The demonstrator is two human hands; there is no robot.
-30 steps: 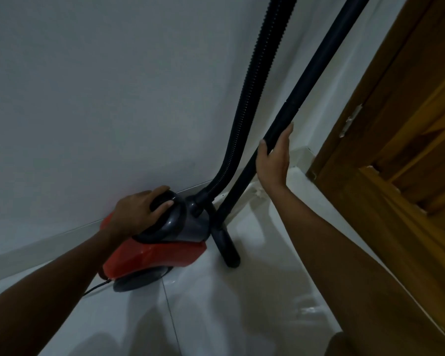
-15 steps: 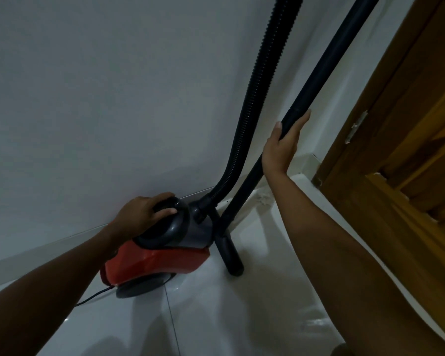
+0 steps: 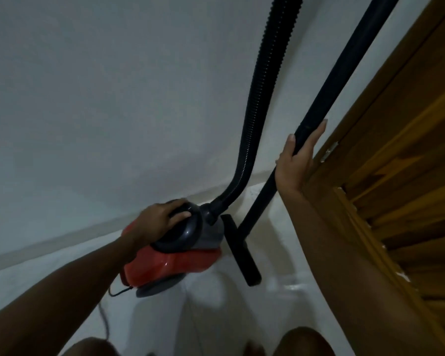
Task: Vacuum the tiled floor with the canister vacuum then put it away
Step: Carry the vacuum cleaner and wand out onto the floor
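White tiled floor (image 3: 216, 317) meets a pale wall (image 3: 113, 98) where I am crouched, glossy enough to throw back a dull glare. My left hand (image 3: 162, 219) curls over the dark carry handle on top of the canister vacuum (image 3: 175, 255), fingers wrapped down its far side and thumb hooked under. My right hand (image 3: 297, 163) is raised against the rigid wand (image 3: 326, 104), thumb on one side and fingers laid nearly straight up the other, so the tube sits in the fork between them rather than in a closed fist.

The canister sits on the floor close to the skirting, a red lower shell under a grey and black domed top, with a grey wheel (image 3: 159, 286) showing beneath. A ribbed black hose (image 3: 260, 98) rises from its front and runs up out of view. The wand slants down to a narrow black floor nozzle (image 3: 239, 247) resting just beside the canister's front end. A thin black power cord (image 3: 118, 291) trails from the rear.

To my right stands a wooden door frame (image 3: 396, 150). Both tubes are cut off at the top edge, my knees are only dark blurs at the bottom, and the dim light hides any switches or markings.
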